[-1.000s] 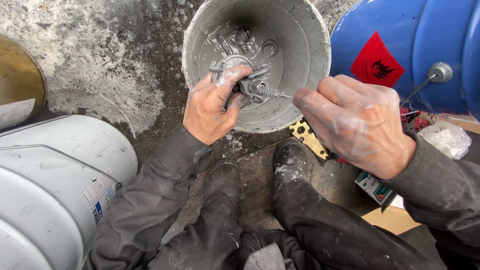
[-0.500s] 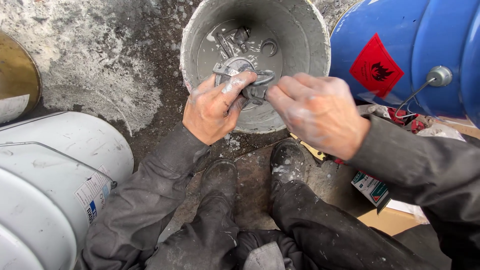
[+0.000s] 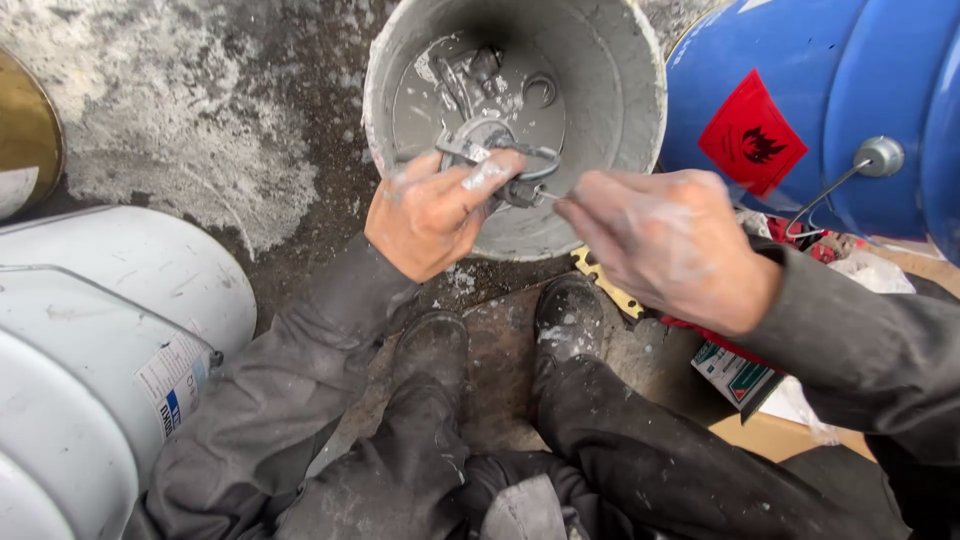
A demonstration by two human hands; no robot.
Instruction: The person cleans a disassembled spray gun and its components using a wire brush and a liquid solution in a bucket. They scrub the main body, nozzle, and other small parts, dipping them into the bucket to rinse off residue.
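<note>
Over the rim of a grey, paste-smeared bucket (image 3: 640,110), the left hand (image 3: 435,215) curls palm-down, its fingers closed around a small metal clamp-like fitting (image 3: 500,160). The dusty right hand (image 3: 670,245) reaches in from the right, fingertips pinched on what seems a thin screw (image 3: 548,194) at the fitting's side.

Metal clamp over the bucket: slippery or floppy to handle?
Probably stiff: the clamp keeps its ring shape in the left hand. Likely slippery, since it looks coated in grey slurry like the bucket. Right hand pinches its screw.
</note>
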